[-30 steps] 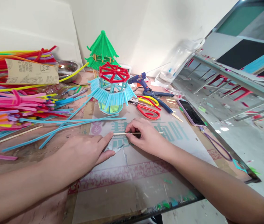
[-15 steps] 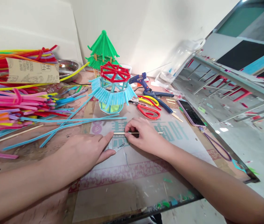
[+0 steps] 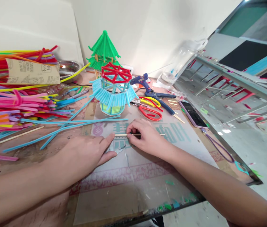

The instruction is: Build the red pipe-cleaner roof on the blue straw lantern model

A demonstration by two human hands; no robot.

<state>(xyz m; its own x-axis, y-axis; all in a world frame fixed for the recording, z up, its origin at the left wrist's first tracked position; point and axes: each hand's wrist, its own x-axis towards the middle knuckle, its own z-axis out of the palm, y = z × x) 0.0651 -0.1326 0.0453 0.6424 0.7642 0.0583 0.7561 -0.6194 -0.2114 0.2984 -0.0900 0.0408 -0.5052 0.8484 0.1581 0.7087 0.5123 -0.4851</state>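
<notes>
My right hand (image 3: pixel 146 137) pinches a thin wooden stick (image 3: pixel 121 135) that lies flat on a clear plastic sheet (image 3: pixel 147 176). The stick sticks out on both sides of the fingers. My left hand (image 3: pixel 86 154) rests flat on the sheet, its forefinger stretched out to touch the stick's left end. A small clear ruler (image 3: pixel 120 148) lies under the stick between the two hands. Just beyond stands a small pavilion model (image 3: pixel 113 90) of light-blue pipe cleaners with a red top.
Bundles of coloured pipe cleaners (image 3: pixel 13 97) fill the left side, with loose blue ones (image 3: pixel 72 124) near my left hand. Red scissors (image 3: pixel 149 113), a blue glue gun (image 3: pixel 147 88), a phone (image 3: pixel 192 115) and a green model (image 3: pixel 103 49) lie beyond. The table edge runs along the right.
</notes>
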